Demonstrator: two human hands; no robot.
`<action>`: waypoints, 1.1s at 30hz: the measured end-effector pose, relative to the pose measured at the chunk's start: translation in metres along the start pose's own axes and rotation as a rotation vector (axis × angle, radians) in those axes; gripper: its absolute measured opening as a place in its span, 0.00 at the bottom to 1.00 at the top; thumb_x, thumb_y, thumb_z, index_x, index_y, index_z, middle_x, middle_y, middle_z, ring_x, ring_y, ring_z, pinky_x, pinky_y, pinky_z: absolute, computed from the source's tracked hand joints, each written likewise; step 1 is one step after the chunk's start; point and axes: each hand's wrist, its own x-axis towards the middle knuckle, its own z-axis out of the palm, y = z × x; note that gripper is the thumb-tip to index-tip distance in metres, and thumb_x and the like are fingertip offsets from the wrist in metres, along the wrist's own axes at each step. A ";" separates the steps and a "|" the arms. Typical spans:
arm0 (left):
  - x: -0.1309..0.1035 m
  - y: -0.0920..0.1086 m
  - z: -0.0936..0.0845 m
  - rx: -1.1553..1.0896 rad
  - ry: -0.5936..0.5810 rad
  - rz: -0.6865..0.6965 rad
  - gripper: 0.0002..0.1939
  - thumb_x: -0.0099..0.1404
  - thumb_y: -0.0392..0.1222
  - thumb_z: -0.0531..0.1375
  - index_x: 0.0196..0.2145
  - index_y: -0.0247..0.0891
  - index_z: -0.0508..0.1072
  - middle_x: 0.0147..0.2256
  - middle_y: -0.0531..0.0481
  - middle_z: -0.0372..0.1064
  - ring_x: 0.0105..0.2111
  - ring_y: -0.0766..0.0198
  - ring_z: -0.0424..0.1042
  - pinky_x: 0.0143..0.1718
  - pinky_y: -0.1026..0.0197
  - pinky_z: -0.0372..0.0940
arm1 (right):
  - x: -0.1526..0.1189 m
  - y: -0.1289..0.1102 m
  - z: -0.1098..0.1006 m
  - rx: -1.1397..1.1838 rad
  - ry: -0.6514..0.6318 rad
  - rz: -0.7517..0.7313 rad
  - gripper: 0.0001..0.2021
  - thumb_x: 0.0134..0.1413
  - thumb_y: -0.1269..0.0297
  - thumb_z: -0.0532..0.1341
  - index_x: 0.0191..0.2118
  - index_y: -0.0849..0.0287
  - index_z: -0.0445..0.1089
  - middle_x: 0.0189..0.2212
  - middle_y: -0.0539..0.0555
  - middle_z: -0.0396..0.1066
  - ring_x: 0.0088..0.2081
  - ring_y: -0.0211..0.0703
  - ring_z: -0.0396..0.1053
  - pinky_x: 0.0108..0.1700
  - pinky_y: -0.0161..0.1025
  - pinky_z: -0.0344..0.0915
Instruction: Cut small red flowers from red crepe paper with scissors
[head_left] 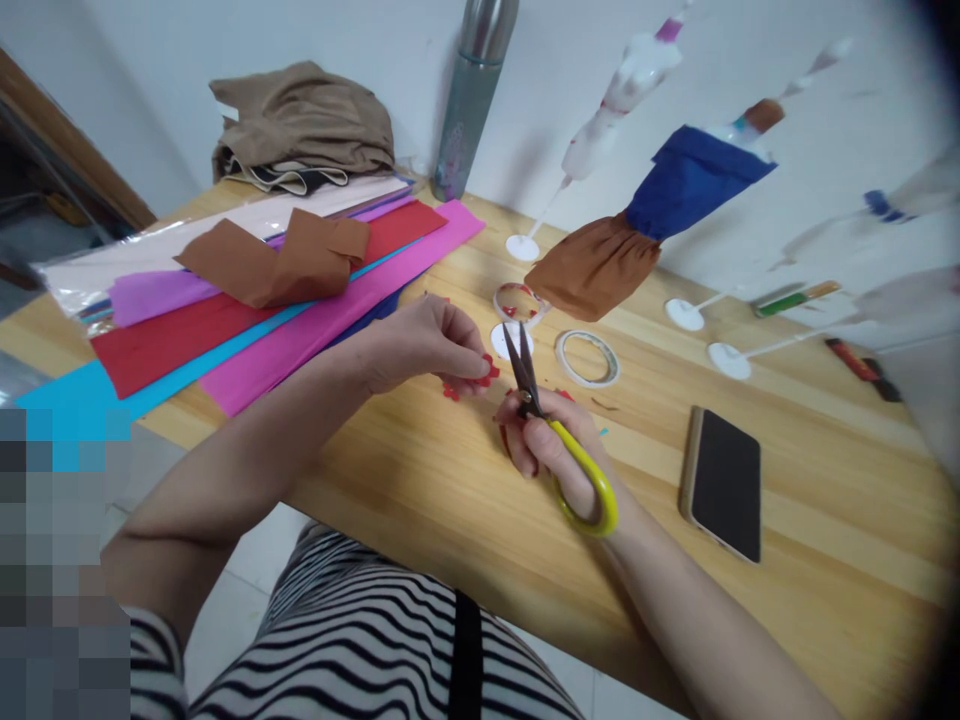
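Note:
My left hand (431, 345) pinches a small red paper piece (489, 371) with a scalloped edge, held over the wooden table (420, 510). Just to its right, my right hand (551, 440) is wrapped round scissors (585, 500) with yellow handles. The dark blades point up and away, slightly parted, with no paper between them. Another red piece (451, 392) shows below my left fingertips. Beyond the blades are a white disc base (512, 341) and a roll of tape (587, 359).
Coloured paper (262, 350) and brown strips (300, 265) lie at the left, before a brown cloth (315, 120) and a bottle (469, 125). A small mannequin in blue and brown paper (675, 190) stands behind my hands. A phone (724, 485) lies at the right.

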 end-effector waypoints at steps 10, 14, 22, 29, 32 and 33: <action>0.005 -0.008 0.010 0.004 0.076 0.033 0.06 0.50 0.31 0.64 0.18 0.32 0.73 0.20 0.48 0.74 0.21 0.67 0.72 0.27 0.65 0.67 | -0.002 0.002 0.004 0.000 -0.018 -0.006 0.24 0.63 0.37 0.57 0.36 0.57 0.66 0.24 0.47 0.61 0.22 0.36 0.58 0.26 0.38 0.58; 0.005 -0.008 0.011 0.075 0.074 0.003 0.07 0.52 0.29 0.63 0.18 0.32 0.73 0.20 0.49 0.74 0.21 0.68 0.72 0.27 0.65 0.67 | -0.001 -0.002 0.005 -0.094 -0.017 -0.005 0.27 0.61 0.34 0.56 0.35 0.58 0.66 0.23 0.48 0.61 0.23 0.37 0.57 0.27 0.39 0.55; 0.000 0.003 0.012 0.097 0.085 -0.022 0.11 0.55 0.25 0.61 0.17 0.31 0.73 0.19 0.50 0.74 0.21 0.69 0.72 0.29 0.65 0.68 | 0.000 -0.003 0.001 -0.179 -0.006 0.042 0.28 0.57 0.32 0.57 0.34 0.56 0.66 0.22 0.47 0.60 0.24 0.39 0.57 0.26 0.37 0.54; -0.006 0.013 0.015 0.114 0.120 -0.070 0.12 0.55 0.23 0.60 0.17 0.29 0.73 0.18 0.50 0.73 0.21 0.70 0.71 0.29 0.66 0.68 | 0.000 -0.010 0.001 -0.199 -0.013 0.076 0.23 0.58 0.39 0.60 0.31 0.57 0.67 0.24 0.48 0.60 0.25 0.38 0.58 0.26 0.37 0.54; -0.005 0.012 0.015 0.109 0.121 -0.096 0.12 0.56 0.23 0.61 0.17 0.30 0.73 0.18 0.50 0.73 0.21 0.69 0.72 0.30 0.65 0.69 | -0.001 -0.013 0.002 -0.204 0.003 0.092 0.19 0.57 0.44 0.61 0.31 0.57 0.67 0.24 0.48 0.60 0.25 0.38 0.58 0.26 0.36 0.53; -0.005 0.012 0.014 0.110 0.119 -0.102 0.12 0.56 0.23 0.61 0.17 0.30 0.73 0.17 0.51 0.73 0.21 0.69 0.72 0.30 0.65 0.69 | -0.001 -0.014 0.002 -0.205 0.009 0.098 0.19 0.57 0.45 0.61 0.31 0.57 0.67 0.25 0.48 0.60 0.25 0.37 0.57 0.26 0.36 0.53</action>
